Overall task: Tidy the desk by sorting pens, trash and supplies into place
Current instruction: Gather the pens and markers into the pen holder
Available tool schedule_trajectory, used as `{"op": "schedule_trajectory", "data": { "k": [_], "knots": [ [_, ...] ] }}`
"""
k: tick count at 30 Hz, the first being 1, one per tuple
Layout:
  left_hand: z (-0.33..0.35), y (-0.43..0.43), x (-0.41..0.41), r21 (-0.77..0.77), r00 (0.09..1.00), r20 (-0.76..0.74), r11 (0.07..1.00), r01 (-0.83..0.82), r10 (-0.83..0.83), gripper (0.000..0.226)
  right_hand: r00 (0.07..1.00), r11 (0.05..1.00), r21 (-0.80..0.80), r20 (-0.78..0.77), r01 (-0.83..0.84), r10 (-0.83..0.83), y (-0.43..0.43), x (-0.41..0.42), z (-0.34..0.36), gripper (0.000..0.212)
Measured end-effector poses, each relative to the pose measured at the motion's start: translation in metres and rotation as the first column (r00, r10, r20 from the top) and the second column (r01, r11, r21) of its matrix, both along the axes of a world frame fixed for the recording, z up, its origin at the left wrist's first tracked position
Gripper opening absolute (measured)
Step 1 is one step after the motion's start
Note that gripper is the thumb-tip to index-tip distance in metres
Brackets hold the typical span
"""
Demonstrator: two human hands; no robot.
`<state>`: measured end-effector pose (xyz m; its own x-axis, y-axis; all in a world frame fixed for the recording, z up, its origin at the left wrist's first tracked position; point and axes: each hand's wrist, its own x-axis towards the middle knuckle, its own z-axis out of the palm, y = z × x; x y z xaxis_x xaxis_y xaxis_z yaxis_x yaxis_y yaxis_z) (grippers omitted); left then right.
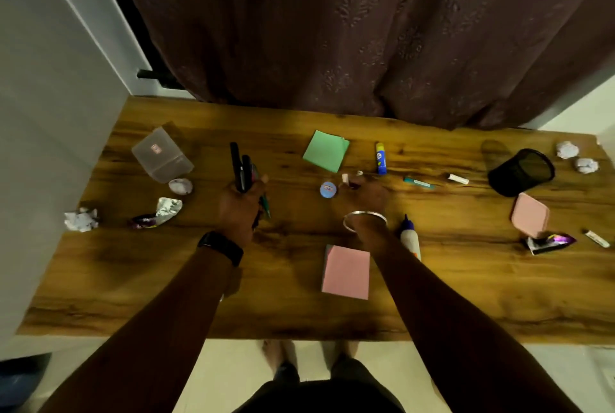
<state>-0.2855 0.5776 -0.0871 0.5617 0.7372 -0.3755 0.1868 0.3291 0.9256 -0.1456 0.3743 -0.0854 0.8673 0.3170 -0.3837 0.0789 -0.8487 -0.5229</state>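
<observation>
My left hand grips a bundle of black markers and pens, tips pointing away, above the desk's left middle. My right hand reaches over the desk centre, its fingertips down by a small white eraser-like piece; its fingers are hidden from above. A black mesh pen holder lies on its side at the far right. A teal pen and a small white tube lie between my right hand and the holder. Crumpled paper balls sit at the right rear.
On the wooden desk: clear plastic box, foil wrapper, paper wad, green notes, pink notes, glue stick, round blue tin, glue bottle, pink case, purple wrapper.
</observation>
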Motion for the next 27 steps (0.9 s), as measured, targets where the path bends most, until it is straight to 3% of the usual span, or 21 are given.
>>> {"op": "schedule_trajectory", "data": {
  "k": [8,11,14,18,20,22,25,27],
  "knots": [
    [0.004,-0.032,0.033,-0.002,0.994,0.0,0.994,0.107,-0.107,0.041,0.967,0.998,-0.04,0.251,0.052,-0.041,0.001,0.02,-0.013,0.039],
    [0.006,-0.036,0.04,0.015,0.989,0.043,0.99,0.14,-0.141,0.034,0.97,0.988,0.087,0.199,0.127,-0.142,-0.008,0.031,-0.002,0.037],
    [0.015,-0.044,0.052,0.044,0.977,0.076,0.98,0.196,-0.199,0.022,0.914,0.944,0.207,0.266,0.255,-0.306,-0.037,0.05,0.006,0.036],
    [0.025,-0.071,0.078,-0.002,0.944,0.11,0.95,0.313,-0.311,0.017,0.871,0.888,0.287,0.238,0.359,-0.429,-0.082,0.087,0.012,0.017],
    [0.026,-0.086,0.091,-0.088,0.921,0.165,0.925,0.371,-0.353,0.025,0.895,0.928,0.251,0.285,0.276,-0.343,-0.094,0.102,0.015,0.018],
    [0.031,-0.102,0.101,-0.107,0.896,0.193,0.9,0.423,-0.399,0.03,0.934,0.986,0.119,0.324,0.12,-0.153,-0.092,0.113,0.019,0.023],
    [0.028,-0.117,0.114,-0.031,0.898,0.152,0.906,0.422,-0.413,0.015,0.932,0.989,0.061,0.345,-0.136,0.106,-0.071,0.131,0.02,0.035],
    [0.023,-0.121,0.122,0.019,0.916,0.094,0.921,0.39,-0.39,0.018,0.912,0.963,-0.022,0.316,-0.268,0.261,-0.054,0.144,0.014,0.035]
  ]
}}
